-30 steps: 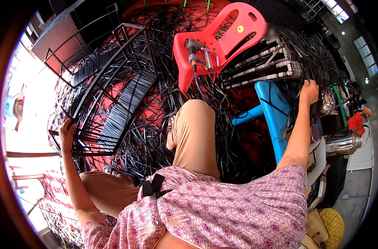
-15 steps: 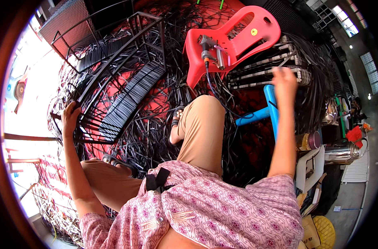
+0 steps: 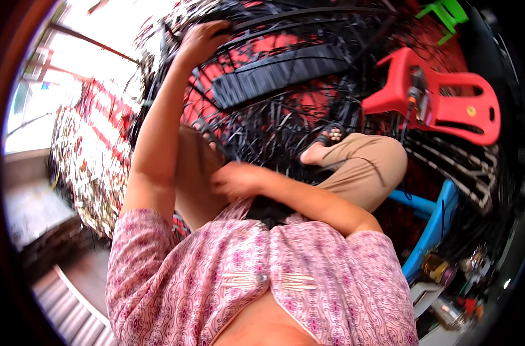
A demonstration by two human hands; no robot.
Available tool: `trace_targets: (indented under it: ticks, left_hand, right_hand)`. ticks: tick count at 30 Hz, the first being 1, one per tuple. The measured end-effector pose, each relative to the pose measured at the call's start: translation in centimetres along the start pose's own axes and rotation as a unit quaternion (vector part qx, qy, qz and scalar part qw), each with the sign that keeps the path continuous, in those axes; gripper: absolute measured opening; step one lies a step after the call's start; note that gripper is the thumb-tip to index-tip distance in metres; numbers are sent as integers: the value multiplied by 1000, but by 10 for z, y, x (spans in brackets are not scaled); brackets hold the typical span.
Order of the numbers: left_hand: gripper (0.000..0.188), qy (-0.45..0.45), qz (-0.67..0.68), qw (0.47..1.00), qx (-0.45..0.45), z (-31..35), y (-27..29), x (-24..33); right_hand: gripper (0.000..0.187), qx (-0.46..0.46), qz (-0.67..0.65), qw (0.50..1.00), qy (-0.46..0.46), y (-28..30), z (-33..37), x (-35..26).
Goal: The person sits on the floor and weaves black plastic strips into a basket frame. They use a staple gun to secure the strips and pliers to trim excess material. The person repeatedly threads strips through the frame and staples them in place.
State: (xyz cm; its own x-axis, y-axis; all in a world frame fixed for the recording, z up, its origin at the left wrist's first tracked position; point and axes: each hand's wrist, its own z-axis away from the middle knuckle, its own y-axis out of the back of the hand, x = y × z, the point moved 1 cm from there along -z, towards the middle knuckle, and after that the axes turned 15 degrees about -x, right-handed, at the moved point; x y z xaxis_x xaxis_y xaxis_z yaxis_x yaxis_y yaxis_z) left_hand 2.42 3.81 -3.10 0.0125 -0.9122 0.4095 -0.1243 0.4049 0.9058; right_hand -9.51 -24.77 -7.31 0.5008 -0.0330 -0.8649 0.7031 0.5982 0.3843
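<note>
Reaching out to the far left, my left hand (image 3: 202,43) has its fingers closed on the end of a black metal frame (image 3: 308,14). A dark slatted or woven panel (image 3: 279,75) spans part of that frame. My right hand (image 3: 237,180) is across my body at my left thigh, beside the hem of my patterned shirt (image 3: 326,271). It is smeared by motion, and its fingers are mostly hidden, so I cannot make out whether it holds anything.
Loose black strips (image 3: 274,124) cover the red floor around my sandalled feet. At right stands a red plastic chair (image 3: 461,109) with a tool on its seat. A blue bar stand (image 3: 432,230) lies nearer. A green stool (image 3: 444,14) is at the far right, and pale strips (image 3: 92,155) are heaped at left.
My right hand has come from beside the blue stand across to my left thigh. My left hand stays on the frame. The whole view has swung left.
</note>
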Motion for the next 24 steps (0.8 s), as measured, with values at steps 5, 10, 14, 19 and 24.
trace_targets:
  ticks: [5, 10, 14, 19, 24]
  left_hand:
    - [47, 33, 37, 999, -13, -6, 7, 23]
    - [43, 15, 0, 1000, 27, -3, 7, 17]
    - [40, 14, -1, 999, 34, 1, 4, 14]
    - [40, 31, -6, 999, 3, -1, 12, 23]
    - [38, 51, 26, 998, -3, 2, 13, 26]
  right_hand:
    - [27, 141, -263, 928, -224, -14, 88, 28]
    - [25, 207, -194, 926, -247, -37, 109, 46]
    - [22, 204, -23, 917, -341, -30, 122, 49]
    - [23, 273, -1, 868, -416, -20, 170, 33]
    - [36, 416, -407, 776, -243, -20, 195, 27]
